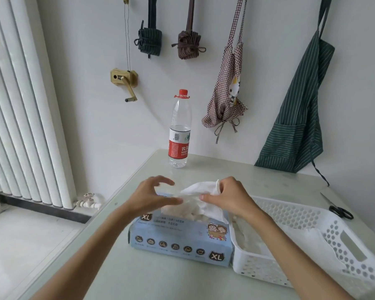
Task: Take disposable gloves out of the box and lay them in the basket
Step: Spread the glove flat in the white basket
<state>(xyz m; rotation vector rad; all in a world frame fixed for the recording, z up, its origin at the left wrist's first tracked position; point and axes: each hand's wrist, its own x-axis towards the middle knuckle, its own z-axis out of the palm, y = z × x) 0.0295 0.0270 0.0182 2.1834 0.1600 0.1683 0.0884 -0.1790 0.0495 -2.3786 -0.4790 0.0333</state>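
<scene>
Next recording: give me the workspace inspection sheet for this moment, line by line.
Surface: pale green table, set against a white wall.
Job's things: blue glove box marked XL, open on top; white glove held above it; white perforated basket touching the box's right side, with white gloves already inside.
Clutter: water bottle upright at the far edge; black scissors beyond the basket.
Grippers: right hand pinches the glove; left hand pinches its other end.
Cables: nothing seen.
Surroundings: radiator on the left; aprons and a crank device on the wall.
</scene>
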